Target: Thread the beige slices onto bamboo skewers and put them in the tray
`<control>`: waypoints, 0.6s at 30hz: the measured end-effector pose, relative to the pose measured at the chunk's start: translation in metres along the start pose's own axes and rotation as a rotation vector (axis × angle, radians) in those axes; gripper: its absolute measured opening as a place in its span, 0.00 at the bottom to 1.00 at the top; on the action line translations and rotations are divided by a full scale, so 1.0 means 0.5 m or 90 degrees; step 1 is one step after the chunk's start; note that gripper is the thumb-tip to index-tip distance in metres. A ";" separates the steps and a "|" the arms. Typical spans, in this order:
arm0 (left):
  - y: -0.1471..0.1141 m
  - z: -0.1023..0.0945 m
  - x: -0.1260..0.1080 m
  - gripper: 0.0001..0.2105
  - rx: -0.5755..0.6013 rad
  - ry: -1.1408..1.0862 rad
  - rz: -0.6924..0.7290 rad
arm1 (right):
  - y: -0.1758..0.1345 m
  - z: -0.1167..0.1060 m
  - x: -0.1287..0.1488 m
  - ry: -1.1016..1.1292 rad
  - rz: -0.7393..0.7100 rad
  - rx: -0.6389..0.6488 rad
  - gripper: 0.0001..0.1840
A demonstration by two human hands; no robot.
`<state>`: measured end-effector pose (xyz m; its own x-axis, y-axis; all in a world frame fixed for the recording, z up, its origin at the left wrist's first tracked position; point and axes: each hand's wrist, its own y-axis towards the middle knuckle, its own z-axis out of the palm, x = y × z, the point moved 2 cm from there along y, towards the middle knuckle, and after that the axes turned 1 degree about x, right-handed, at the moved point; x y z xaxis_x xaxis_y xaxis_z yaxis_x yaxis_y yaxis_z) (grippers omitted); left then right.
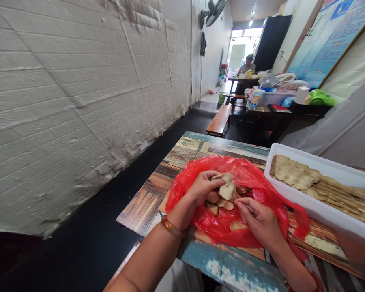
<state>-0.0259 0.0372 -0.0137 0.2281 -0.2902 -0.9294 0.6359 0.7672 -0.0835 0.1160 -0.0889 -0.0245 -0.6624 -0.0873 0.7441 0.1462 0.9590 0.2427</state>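
My left hand (207, 185) is closed on pale, flat round slices (228, 190), pinched between thumb and fingers. What food they are I cannot tell for sure. My right hand (257, 217) pinches a thin wooden skewer (235, 196), its tip at the lower edge of the held slices. Under both hands a red plastic bag (213, 233) lies spread open on the table, with several loose slices (213, 208) in it. To the right, a white plastic tub (269, 162) holds rows of skewered slices (295, 172).
The wood-patterned table (146, 202) extends to the left of the bag. Beyond it stand a wooden bench (219, 120) and a dark table (304, 115) piled with bags and boxes. A person (247, 67) sits farther back. A white brick-patterned wall (88, 93) runs along the left.
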 end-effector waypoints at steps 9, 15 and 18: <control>-0.001 0.003 0.011 0.19 0.004 -0.027 -0.027 | -0.010 0.009 -0.008 -0.113 -0.067 -0.076 0.14; 0.000 0.001 0.011 0.17 0.008 -0.092 -0.061 | -0.008 0.006 -0.006 -0.110 -0.055 -0.075 0.14; 0.002 0.002 0.011 0.16 -0.006 -0.095 -0.038 | -0.006 0.005 0.000 -0.099 -0.051 -0.073 0.13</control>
<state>-0.0232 0.0359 -0.0185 0.2979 -0.4170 -0.8587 0.6451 0.7510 -0.1408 0.1137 -0.0913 -0.0271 -0.7791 -0.1114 0.6169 0.1653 0.9128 0.3736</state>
